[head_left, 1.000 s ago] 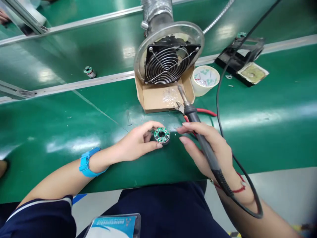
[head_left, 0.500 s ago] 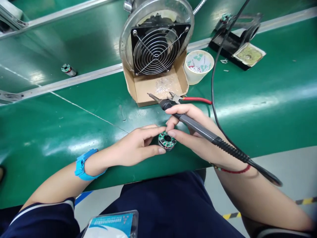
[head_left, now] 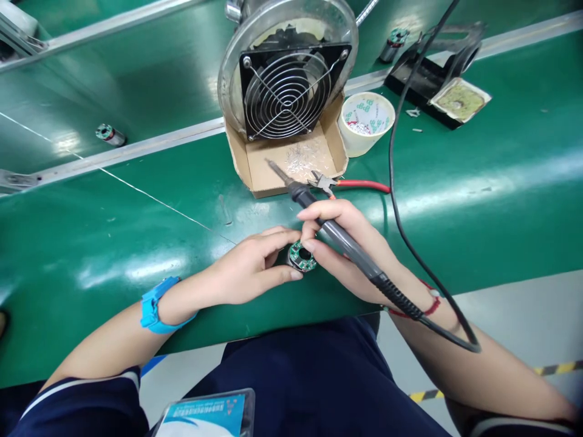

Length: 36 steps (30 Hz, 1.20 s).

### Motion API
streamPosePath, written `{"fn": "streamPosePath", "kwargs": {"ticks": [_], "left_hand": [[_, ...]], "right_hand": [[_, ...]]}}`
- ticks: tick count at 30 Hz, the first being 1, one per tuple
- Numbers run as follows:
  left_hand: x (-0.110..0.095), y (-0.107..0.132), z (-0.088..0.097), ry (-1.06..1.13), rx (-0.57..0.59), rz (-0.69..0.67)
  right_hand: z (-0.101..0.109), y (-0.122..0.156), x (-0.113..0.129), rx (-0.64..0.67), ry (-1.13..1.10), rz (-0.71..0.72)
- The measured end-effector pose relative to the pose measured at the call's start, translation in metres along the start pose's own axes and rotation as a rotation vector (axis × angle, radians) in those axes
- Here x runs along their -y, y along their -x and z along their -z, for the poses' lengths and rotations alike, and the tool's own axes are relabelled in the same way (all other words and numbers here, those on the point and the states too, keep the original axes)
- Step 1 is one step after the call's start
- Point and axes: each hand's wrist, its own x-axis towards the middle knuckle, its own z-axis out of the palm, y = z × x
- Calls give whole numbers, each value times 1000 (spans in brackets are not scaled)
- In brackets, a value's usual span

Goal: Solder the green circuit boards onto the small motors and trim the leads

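Note:
A small round motor with a green ring-shaped circuit board (head_left: 298, 257) on top stands on the green bench. My left hand (head_left: 248, 264) is closed around its left side, thumb in front and fingers behind. In my right hand (head_left: 350, 243) lies a soldering iron (head_left: 348, 240), its tip pointing up and left, away from the board. The thumb and a fingertip of that hand meet at the board's right edge; whether they pinch anything small there I cannot tell. Beyond the hands lie red-handled cutters (head_left: 359, 184), against a cardboard tray (head_left: 268, 176) with wire clippings.
A round fan (head_left: 286, 103) stands behind the tray. To its right are a white tub (head_left: 362, 142) and an iron stand with a sponge (head_left: 460, 102). Two similar motors, one at left (head_left: 110, 135) and one at right (head_left: 394, 45), sit on the strip behind the rail. The iron's cable (head_left: 394, 152) hangs across the right side.
My right hand has shifted slightly left and down, and the soldering iron has turned a little. The motor in my left hand tilted or shifted slightly left. Both motors on the back strip moved left.

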Motion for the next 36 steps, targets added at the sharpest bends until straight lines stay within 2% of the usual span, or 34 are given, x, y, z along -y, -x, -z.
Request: {"fn": "streamPosePath", "kwargs": {"ticks": [4, 7, 11, 16, 18, 20, 22, 24, 27, 29, 32, 36], "left_hand": [[6, 0, -4, -83, -136, 49], [10, 0, -7, -317, -278, -37], [19, -2, -11, -660, -388, -142], [27, -4, -21, -875, -540, -182], [27, -5, -25, -863, -561, -159], [27, -6, -25, -777, -531, -114], [30, -7, -23, -590, -470, -48], [36, -8, -18, -319, -427, 18], [49, -11, -10, 75, -484, 49], [55, -12, -6, 210, -552, 25], [53, -12, -3, 151, -569, -37], [42, -8, -5, -119, -521, -141]], "right_hand": [[-9, 3, 1, -201, 67, -46], [-15, 9, 1, -169, 167, -37], [-26, 13, 2, -130, 261, -58], [-44, 15, 3, -246, 121, -221], [-47, 15, 0, -293, 74, -258], [-45, 12, -3, -270, 123, -230], [-39, 8, -5, -170, 326, -142], [-32, 0, -6, -26, 632, -32], [-25, -11, -4, 144, 1008, 97], [-22, -16, -1, 176, 1106, 156], [-18, -13, 2, 89, 1051, 189], [-9, 7, -2, -197, 670, 55]]}}
